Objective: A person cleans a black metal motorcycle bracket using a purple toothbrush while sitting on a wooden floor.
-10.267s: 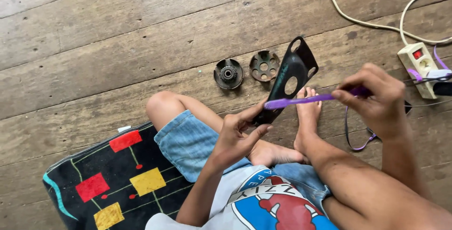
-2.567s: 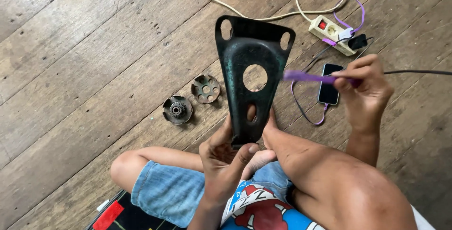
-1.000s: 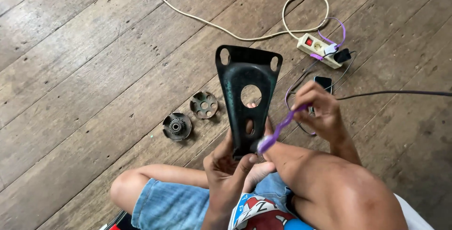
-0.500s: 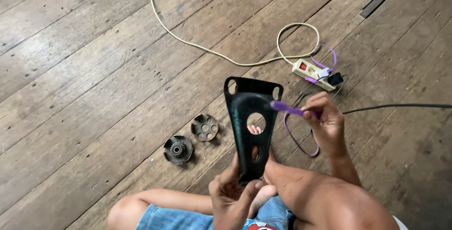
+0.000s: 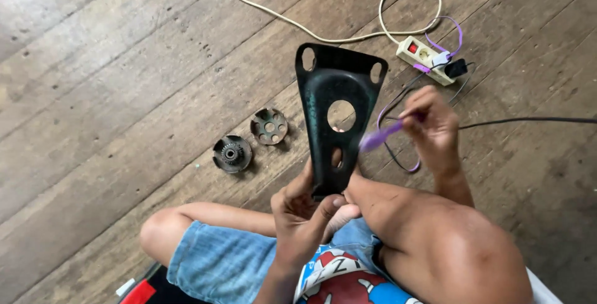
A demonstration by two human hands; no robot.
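My left hand (image 5: 306, 212) grips the narrow lower end of a black triangular metal plate (image 5: 334, 117), holding it upright above my crossed legs. The plate has a large round hole in its middle and smaller holes at its corners. My right hand (image 5: 433, 128) holds a purple toothbrush (image 5: 380, 137), its blurred head touching the plate's right edge. Two round dark metal parts lie on the wooden floor left of the plate: a toothed hub (image 5: 232, 153) and a disc with holes (image 5: 268, 125).
A cream power strip (image 5: 425, 57) with a red switch lies at the upper right, with a cream cord (image 5: 323, 30) looping away. A purple cable (image 5: 453, 30) and a black cable (image 5: 528, 120) run from it. A patterned mat corner (image 5: 140, 291) shows at the bottom left.
The view has shifted. My right hand has brought the toothbrush from the plate's upper middle down to its right edge. My left hand keeps its grip on the plate.
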